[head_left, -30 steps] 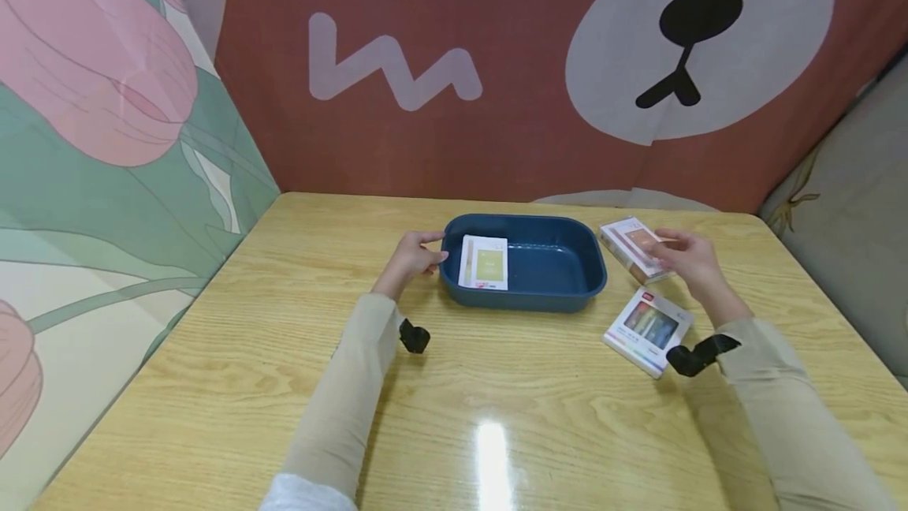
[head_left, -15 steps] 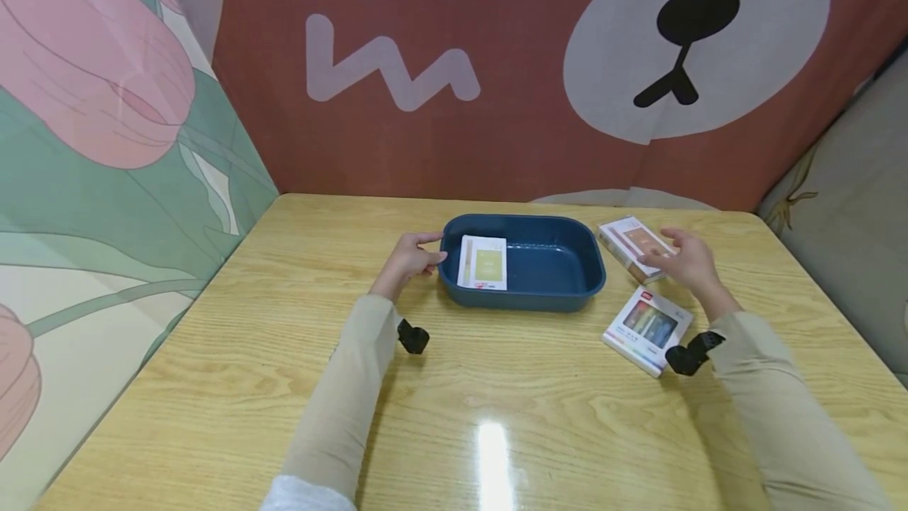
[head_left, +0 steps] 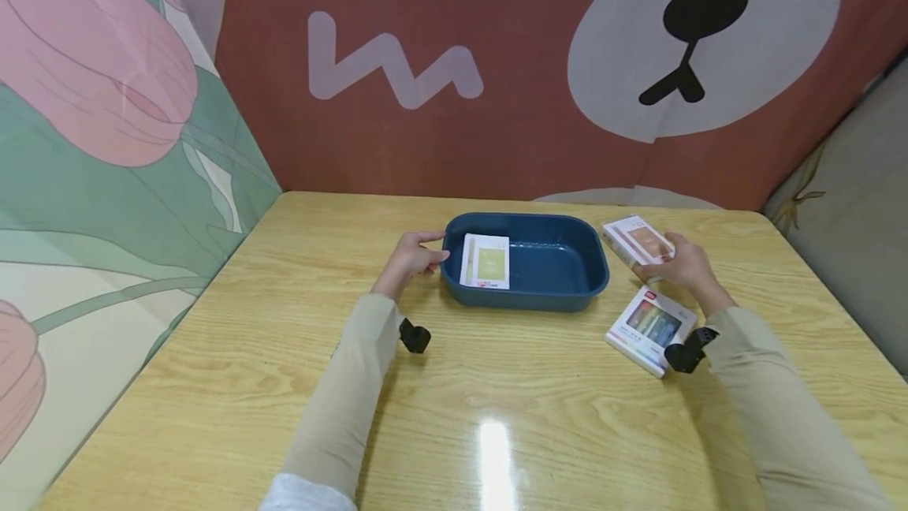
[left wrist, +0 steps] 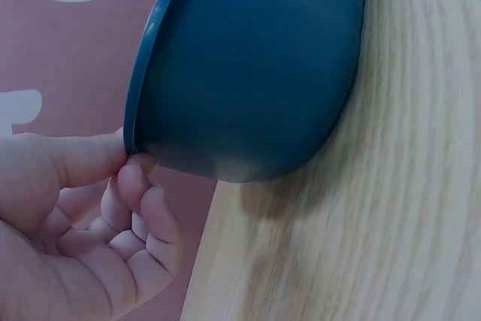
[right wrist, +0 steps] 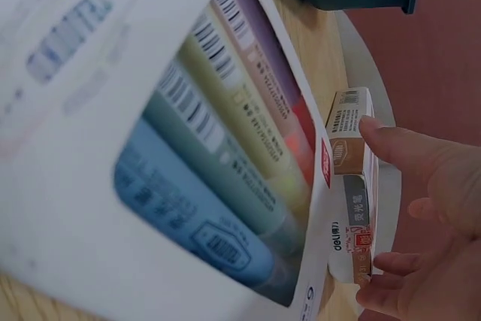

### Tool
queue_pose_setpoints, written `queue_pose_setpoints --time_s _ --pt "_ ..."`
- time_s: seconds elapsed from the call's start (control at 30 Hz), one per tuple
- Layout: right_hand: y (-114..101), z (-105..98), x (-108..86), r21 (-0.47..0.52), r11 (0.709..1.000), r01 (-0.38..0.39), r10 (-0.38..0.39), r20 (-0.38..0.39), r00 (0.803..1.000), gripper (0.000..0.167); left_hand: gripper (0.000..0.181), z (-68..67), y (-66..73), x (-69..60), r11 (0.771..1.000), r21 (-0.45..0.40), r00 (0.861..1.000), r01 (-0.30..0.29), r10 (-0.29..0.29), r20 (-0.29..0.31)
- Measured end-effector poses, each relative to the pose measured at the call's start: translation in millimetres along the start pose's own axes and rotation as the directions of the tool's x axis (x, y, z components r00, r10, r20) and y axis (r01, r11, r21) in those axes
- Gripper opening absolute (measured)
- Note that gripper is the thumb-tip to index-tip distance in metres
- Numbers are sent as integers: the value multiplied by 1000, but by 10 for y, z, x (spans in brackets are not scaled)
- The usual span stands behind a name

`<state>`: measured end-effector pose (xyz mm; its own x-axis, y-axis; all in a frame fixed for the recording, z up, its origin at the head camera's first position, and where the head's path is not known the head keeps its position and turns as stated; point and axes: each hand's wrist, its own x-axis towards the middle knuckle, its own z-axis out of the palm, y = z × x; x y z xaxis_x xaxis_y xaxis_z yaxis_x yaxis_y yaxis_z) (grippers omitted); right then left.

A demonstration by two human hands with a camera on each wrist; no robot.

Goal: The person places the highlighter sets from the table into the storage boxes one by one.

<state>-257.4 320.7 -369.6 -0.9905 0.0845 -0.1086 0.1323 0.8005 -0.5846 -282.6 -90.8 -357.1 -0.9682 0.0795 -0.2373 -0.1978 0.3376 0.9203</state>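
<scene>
My left hand (head_left: pixel 411 259) pinches the left rim of a blue plastic basin (head_left: pixel 525 300), thumb and forefinger meeting at the edge in the left wrist view. A white box with a yellow-green label (head_left: pixel 493 265) lies inside the basin's left part. To the basin's right, my right hand (head_left: pixel 684 265) spans a white highlighter box with an orange label (head_left: pixel 634 239). In the right wrist view, the thumb touches one edge of this highlighter box (right wrist: pixel 353 208) and fingertips reach its other end. Below it lies a second highlighter box (head_left: pixel 649 330), whose window shows several coloured pens.
Everything stands on a wood-grain table (head_left: pixel 340 416). A printed brown-and-white cloth (head_left: pixel 525 140) hangs along the table's back edge. Flower-patterned cloth (head_left: pixel 106 219) borders the left side, and a grey cloth (head_left: pixel 851 219) the right.
My right hand lifts off the orange-labelled box's face, then lowers to span it with thumb at the near edge and fingers at the right. The left hand keeps its hold on the rim.
</scene>
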Motion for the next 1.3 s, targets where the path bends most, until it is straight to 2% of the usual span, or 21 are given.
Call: queue_pose_setpoints --time_s 0.27,0.47,0.67,0.93,1.3 --pt "41 17 20 -19 1000 -12 12 4 1000 90 42 -2 41 -17 1000 20 1000 11 -10 -23" --pt "122 44 38 -30 1000 4 -4 6 1000 93 38 9 50 -38 996 86 997 -10 16 -70" --pt "156 67 50 -3 999 -44 44 17 999 96 35 29 61 -33 992 129 994 -16 30 -109" --pt "152 66 34 -1 999 -43 43 -6 999 99 33 56 85 -21 995 101 991 11 3 -132" --pt "165 68 25 13 999 -35 36 -79 996 100 32 74 92 -9 999 47 989 20 -13 -145"
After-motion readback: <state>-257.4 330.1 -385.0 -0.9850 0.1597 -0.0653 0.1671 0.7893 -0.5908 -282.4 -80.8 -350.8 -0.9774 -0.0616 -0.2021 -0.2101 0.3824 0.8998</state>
